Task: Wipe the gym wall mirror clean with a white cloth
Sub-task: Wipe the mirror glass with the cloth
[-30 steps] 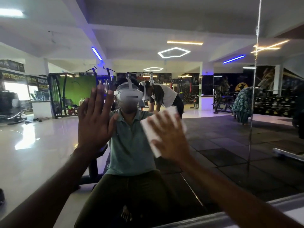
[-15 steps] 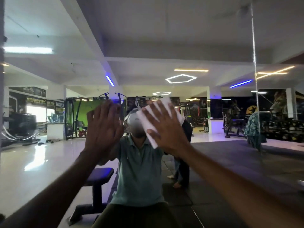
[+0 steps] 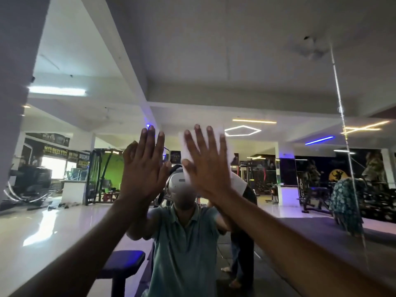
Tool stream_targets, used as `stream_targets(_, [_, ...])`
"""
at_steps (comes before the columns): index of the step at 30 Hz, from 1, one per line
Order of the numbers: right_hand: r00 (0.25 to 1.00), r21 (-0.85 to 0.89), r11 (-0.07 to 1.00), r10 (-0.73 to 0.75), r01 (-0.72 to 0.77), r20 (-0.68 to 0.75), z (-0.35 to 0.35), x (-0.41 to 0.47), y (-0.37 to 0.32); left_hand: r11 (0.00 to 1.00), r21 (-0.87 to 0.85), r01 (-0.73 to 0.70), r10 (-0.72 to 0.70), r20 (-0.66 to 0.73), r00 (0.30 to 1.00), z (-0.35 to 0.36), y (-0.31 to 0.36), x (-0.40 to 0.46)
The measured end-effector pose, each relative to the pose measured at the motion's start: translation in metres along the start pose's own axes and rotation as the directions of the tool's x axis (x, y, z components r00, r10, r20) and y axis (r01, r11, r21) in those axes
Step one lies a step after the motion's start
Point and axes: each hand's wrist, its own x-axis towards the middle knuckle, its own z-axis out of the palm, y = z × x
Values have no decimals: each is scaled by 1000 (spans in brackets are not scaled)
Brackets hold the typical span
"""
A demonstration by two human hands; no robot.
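while the right hand [image 3: 206, 168] presses the white cloth [image 3: 227, 144] flat to the mirror [image 3: 278, 71], the step in hand looks to be the wiping itself, somewhere in the middle of the job, with the cloth working at about head height on the glass.

going left to right from the cloth as landmark: well left of it, a pale pillar [image 3: 17, 82] bounds the glass. just left of the cloth is the left hand [image 3: 143, 170], raised palm-forward, its fingers [image 3: 150, 144] straight and close together. it holds nothing. it seems to rest flat on the glass as a brace, though actual contact cannot be confirmed from this angle.

at the cloth itself, the right hand lies spread over it, fingers straight and fanned, thumb out toward the left hand; the cloth is pinned under the palm and fingers rather than gripped, and its white edges show above the fingertips and along the hand's right side. below the cloth the reflection shows the person in a green shirt [image 3: 184, 243], and lower left of it a dark bench [image 3: 122, 262].

well right of the cloth, a vertical seam [image 3: 342, 125] divides the mirror panels.

the next move, as i judge it, calls for steady flat pressure and a sweep across or down over fresh glass, keeping the cloth from bunching or slipping out from under the open palm. how much of the mirror is already clean cannot be told.
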Motion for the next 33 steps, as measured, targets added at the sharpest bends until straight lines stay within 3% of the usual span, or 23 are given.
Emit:
stream_targets(2, [989,25,989,-149,149,12,-4,4,40,1000,11,-8,8,3,1000,1,0,-1])
stream_targets(3, [989,14,990,-144,144,18,-8,6,69,1000,15,-7,7,-1,1000,1,-1,-1])
stream_targets(5, [999,-28,999,32,-32,-2,-15,6,135,1000,17,-1,1,-10,1000,2,-1,-1])
stream_targets(7, [955,-56,954,290,-293,-57,-23,-5,189,1000,20,6,-6,-4,1000,3,0,-2])
stream_targets(10, [748,31,758,648,-651,-145,-19,-4,172,999,36,26,-26,-14,1000,5,2,-2])
stream_targets(11, [719,37,732,676,-680,-163,-18,2,140,999,44,26,-25,-14,1000,5,2,-2])
stream_targets(12, [775,25,786,613,-617,-158,-16,5,102,999,46,23,-22,-14,1000,5,2,-2])
stream_targets(14, [965,-25,967,253,-255,-68,-5,2,29,999,29,14,-13,-35,999,6,1,-3])
stream_targets(15, [998,-15,998,64,-65,-16,-2,-1,8,1000,23,10,-9,-51,999,6,0,-3])
stream_targets(17, [987,0,987,-162,162,21,0,0,15,1000,14,5,-4,-68,998,6,-2,-4])
stream_targets(19, [975,-35,975,-221,222,22,-2,3,61,1000,3,0,0,-72,997,7,-3,-5])
stream_targets(21, [997,-89,993,-73,73,-2,-7,6,122,1000,-2,-1,1,-72,997,9,-5,-4])
stream_targets(23, [974,-117,968,213,-221,-72,-16,2,173,1000,1,5,-5,-77,997,10,-5,-4])
stream_targets(24, [922,-99,919,372,-382,-109,-17,0,186,1000,3,4,-4,-79,997,10,-5,-4])
stream_targets(26, [726,18,738,668,-675,-160,-13,5,177,1000,4,-3,4,-84,996,11,-5,-5])
stream_targets(28, [540,118,560,825,-820,-168,-11,27,132,1000,-3,-4,3,-97,995,12,-4,-4])
stream_targets(29, [550,119,570,818,-813,-168,-11,38,104,1000,-10,-1,0,-103,995,12,-4,-5])
stream_targets(30, [641,87,659,749,-747,-167,-9,45,77,1000,-19,-7,5,-112,994,13,-4,-5])
stream_targets(32, [898,-4,903,428,-431,-104,-2,54,32,1000,-22,-20,17,-130,991,13,-5,-5])
stream_targets(33, [968,-17,969,246,-247,-44,-1,56,20,1000,-20,-21,18,-132,991,12,-6,-6])
